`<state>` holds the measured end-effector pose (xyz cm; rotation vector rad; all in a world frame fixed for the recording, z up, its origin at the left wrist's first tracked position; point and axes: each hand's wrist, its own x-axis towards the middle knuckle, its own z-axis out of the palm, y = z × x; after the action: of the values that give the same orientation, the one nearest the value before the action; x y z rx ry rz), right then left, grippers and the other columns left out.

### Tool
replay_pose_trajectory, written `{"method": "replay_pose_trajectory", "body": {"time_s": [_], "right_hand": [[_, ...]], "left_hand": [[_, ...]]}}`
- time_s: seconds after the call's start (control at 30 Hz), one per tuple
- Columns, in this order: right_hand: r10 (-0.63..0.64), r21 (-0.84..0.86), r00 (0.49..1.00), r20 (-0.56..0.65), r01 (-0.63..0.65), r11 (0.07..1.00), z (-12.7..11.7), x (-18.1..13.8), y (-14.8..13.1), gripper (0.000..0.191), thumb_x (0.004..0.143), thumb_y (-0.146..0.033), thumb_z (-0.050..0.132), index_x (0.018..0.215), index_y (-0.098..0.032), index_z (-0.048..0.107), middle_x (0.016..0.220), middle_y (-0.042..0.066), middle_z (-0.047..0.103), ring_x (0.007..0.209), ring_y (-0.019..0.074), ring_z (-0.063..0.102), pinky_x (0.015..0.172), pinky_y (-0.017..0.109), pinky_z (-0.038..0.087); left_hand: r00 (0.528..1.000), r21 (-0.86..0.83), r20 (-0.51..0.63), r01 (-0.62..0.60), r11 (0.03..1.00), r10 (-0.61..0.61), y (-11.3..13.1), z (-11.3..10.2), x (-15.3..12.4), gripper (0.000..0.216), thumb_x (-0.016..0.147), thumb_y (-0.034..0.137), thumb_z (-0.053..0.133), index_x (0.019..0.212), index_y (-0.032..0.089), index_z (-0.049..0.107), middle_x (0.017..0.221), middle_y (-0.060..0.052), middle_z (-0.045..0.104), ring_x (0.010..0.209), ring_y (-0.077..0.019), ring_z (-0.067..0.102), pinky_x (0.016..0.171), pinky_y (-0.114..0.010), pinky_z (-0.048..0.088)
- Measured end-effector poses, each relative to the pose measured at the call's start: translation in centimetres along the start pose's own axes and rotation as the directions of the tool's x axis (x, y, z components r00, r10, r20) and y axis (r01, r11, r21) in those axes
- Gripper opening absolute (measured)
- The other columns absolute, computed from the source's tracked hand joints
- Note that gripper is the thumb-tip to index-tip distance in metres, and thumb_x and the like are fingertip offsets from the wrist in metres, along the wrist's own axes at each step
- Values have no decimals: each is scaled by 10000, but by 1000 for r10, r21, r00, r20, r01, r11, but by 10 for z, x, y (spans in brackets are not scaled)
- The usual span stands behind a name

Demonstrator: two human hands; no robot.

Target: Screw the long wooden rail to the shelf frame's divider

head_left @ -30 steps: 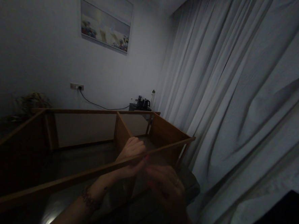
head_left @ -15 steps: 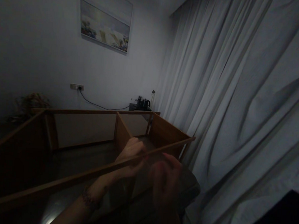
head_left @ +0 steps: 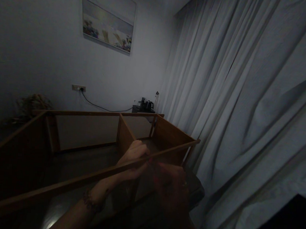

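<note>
A large wooden frame (head_left: 85, 175), open at the top and split by an upright divider panel (head_left: 127, 129), stands before me. My left hand (head_left: 135, 155), with a beaded bracelet at the wrist, is closed around its near wooden rail where the divider meets it. The fingers lie above the rail and the thumb side below. Just right of it, my right hand (head_left: 171, 183) is beside and below the same rail, with its fingertips toward the left hand. It is dark and smeared by motion, so whether its fingers hold anything is hidden.
Long pale curtains (head_left: 226, 98) hang close along the right. Behind the frame, a black kettle (head_left: 149, 105) stands on a small dark table, its cable running to a wall socket (head_left: 78, 88). Dry twigs (head_left: 36, 102) are at the left. A dark cushioned shape (head_left: 194, 186) lies under the right end.
My right hand has shifted slightly down and turned, its raised finger now lower and nearer the rail. The left hand has kept its place on the rail.
</note>
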<state>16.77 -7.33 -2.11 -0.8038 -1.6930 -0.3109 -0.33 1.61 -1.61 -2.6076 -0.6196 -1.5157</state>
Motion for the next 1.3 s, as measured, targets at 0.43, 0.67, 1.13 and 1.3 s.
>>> {"method": "replay_pose_trajectory", "body": {"time_s": [0.43, 0.67, 1.13, 1.3], "right_hand": [[502, 535, 807, 310, -585, 610, 17, -4, -14, 221, 962, -331, 494, 1121, -201, 575, 893, 55, 727, 533, 123, 652, 475, 221, 521], [247, 356, 931, 268, -334, 873, 3, 3, -4, 114, 939, -289, 560, 934, -219, 650, 761, 9, 704, 696, 148, 681, 603, 234, 532], [117, 251, 985, 125, -146, 957, 9, 8, -4, 251, 995, -193, 424, 1179, -244, 587, 850, 18, 692, 685, 127, 641, 653, 246, 536], [498, 511, 822, 275, -564, 648, 21, 1, -10, 225, 995, -315, 433, 1170, -214, 534, 584, -68, 558, 467, 92, 539, 437, 172, 434]], "left_hand": [[993, 1, 72, 96, 995, -96, 8, -6, -1, 199, 924, 312, 412, 752, 216, 440, 749, -22, 533, 730, -191, 453, 683, -352, 394], [998, 22, 49, 36, 999, -37, 6, -4, 0, 163, 914, 278, 404, 768, 212, 439, 710, -17, 505, 732, -196, 442, 691, -365, 367], [998, 30, 25, -60, 998, 59, 2, -2, 3, 163, 910, 269, 396, 757, 212, 408, 681, -15, 475, 706, -202, 426, 651, -361, 320], [998, 18, 22, -56, 998, 56, 0, -1, 3, 141, 913, 245, 400, 777, 207, 408, 694, -10, 461, 709, -194, 419, 650, -353, 311]]}}
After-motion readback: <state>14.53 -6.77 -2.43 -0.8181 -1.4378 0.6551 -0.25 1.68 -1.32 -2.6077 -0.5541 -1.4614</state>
